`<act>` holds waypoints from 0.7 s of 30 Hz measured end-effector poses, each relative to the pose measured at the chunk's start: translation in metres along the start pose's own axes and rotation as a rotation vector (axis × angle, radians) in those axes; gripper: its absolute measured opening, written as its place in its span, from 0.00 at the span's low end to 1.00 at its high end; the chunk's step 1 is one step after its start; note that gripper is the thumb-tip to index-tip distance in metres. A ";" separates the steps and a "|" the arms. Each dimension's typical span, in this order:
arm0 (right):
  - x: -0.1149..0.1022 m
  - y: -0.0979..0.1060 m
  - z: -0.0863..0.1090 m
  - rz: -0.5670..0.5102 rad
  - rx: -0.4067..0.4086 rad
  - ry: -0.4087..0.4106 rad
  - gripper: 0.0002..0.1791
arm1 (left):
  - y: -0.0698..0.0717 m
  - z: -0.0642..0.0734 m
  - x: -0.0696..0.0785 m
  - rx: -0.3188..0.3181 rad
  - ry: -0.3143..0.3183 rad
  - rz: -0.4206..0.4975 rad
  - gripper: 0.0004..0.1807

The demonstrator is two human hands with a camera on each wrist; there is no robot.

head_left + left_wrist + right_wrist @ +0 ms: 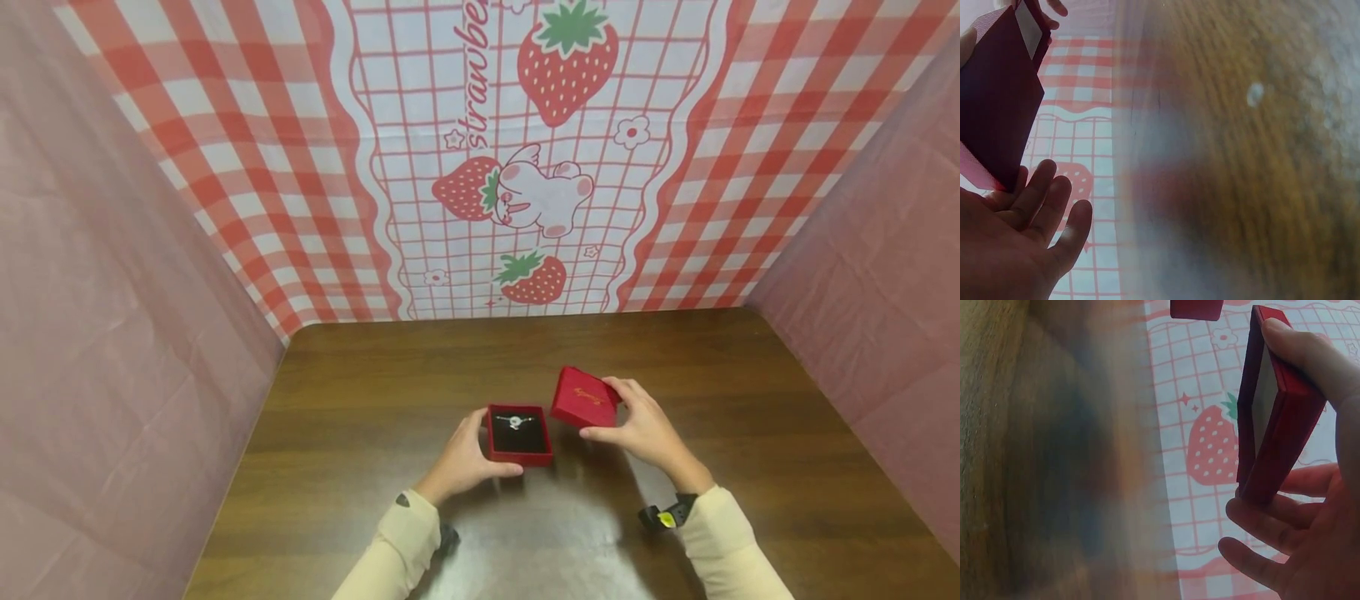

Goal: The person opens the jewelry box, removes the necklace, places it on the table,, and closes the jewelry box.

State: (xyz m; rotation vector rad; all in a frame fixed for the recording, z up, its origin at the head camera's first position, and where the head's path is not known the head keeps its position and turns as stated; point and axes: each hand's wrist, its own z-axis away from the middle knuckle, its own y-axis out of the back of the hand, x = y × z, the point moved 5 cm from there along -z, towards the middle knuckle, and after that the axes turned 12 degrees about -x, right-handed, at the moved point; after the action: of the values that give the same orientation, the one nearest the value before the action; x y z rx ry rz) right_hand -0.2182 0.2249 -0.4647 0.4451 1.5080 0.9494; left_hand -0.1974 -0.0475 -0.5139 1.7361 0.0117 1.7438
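Note:
My left hand (pixel 465 460) grips a small red jewelry box (pixel 521 458) by its left side, thumb along the near edge. Inside the box, a silver bracelet or necklace with a round pendant (pixel 514 422) lies on a black pad (pixel 520 440). The red lid (pixel 587 398), with gold lettering on top, is off the box and tilted. My right hand (pixel 651 427) pinches the lid by its right end between thumb and fingers. In the right wrist view the hollow inside of the lid (pixel 1282 419) shows. The left wrist view shows the dark underside of the box (pixel 997 100).
Both hands are over a brown wooden table (pixel 360 375). Behind it hangs a red-checked cloth (pixel 292 167) printed with strawberries. Pink cloth walls (pixel 135 333) stand at left and right. A dark wrist strap with a yellow spot (pixel 666 518) sits by the right sleeve.

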 end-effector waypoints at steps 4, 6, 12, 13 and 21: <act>0.005 0.001 0.001 0.018 0.011 -0.026 0.48 | 0.000 0.000 0.000 0.009 0.002 0.016 0.55; 0.008 0.002 0.002 0.031 0.013 -0.045 0.49 | 0.000 0.000 -0.001 0.013 0.003 0.020 0.55; 0.018 0.001 0.003 0.075 0.027 -0.077 0.49 | -0.001 0.000 -0.002 0.018 0.003 0.017 0.55; 0.020 0.001 0.004 0.081 0.033 -0.079 0.48 | -0.001 0.000 -0.002 0.016 0.004 0.016 0.55; 0.033 -0.001 0.006 0.102 0.048 -0.109 0.50 | -0.002 -0.001 -0.001 0.005 0.002 0.020 0.55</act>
State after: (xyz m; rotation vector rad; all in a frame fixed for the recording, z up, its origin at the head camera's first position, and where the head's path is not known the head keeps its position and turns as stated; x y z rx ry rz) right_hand -0.2185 0.2514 -0.4858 0.6039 1.4219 0.9546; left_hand -0.1971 -0.0456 -0.5157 1.7440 -0.0007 1.7613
